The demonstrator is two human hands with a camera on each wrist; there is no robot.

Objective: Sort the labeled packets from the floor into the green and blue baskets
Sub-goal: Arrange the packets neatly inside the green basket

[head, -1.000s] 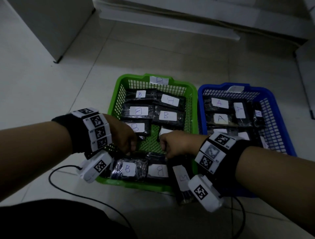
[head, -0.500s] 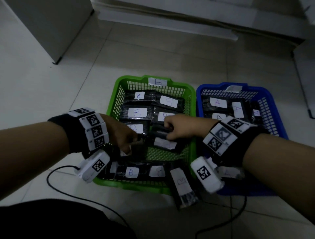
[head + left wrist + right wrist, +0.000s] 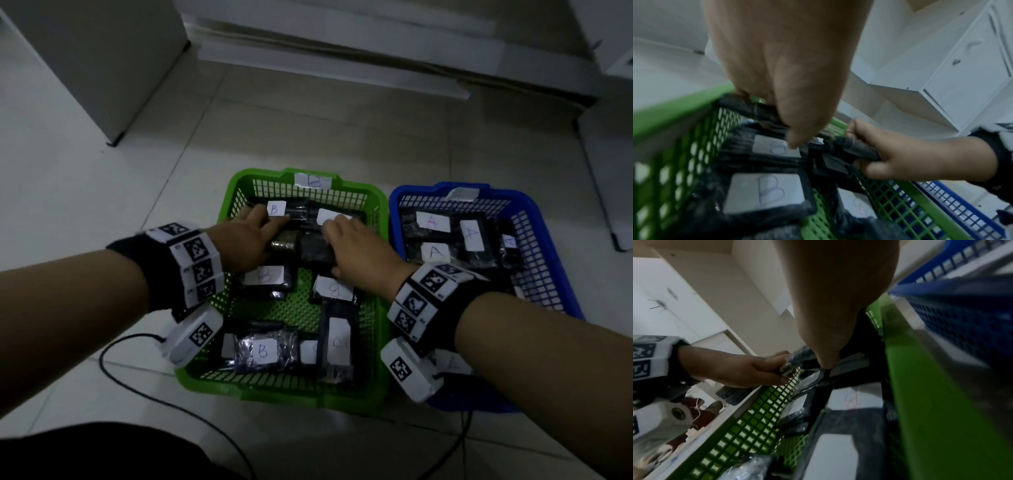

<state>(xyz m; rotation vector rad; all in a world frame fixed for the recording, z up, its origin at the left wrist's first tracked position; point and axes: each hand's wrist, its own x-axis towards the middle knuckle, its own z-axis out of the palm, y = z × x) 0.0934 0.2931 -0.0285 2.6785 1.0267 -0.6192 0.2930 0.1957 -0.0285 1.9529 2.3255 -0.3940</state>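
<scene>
The green basket (image 3: 274,394), tagged B, holds several dark packets with white B labels. To its right, the blue basket (image 3: 428,190) holds packets labelled A. Both hands are over the far half of the green basket. My left hand (image 3: 253,233) grips a dark packet (image 3: 283,241); in the right wrist view, the left hand (image 3: 740,368) has its fingers curled round that packet's (image 3: 797,358) edge. My right hand (image 3: 349,240) grips another dark packet (image 3: 315,251); the left wrist view shows the right hand (image 3: 910,155) with fingers over that packet (image 3: 855,151) and thumb under it.
A black cable (image 3: 137,387) loops over the tiled floor left of the green basket. A white cabinet (image 3: 85,68) stands at the far left and low white furniture (image 3: 342,51) runs along the back. A long labelled packet (image 3: 337,346) lies near the green basket's near right corner.
Both hands have moved from the near edge of the green basket to its far half, each carrying a dark packet along.
</scene>
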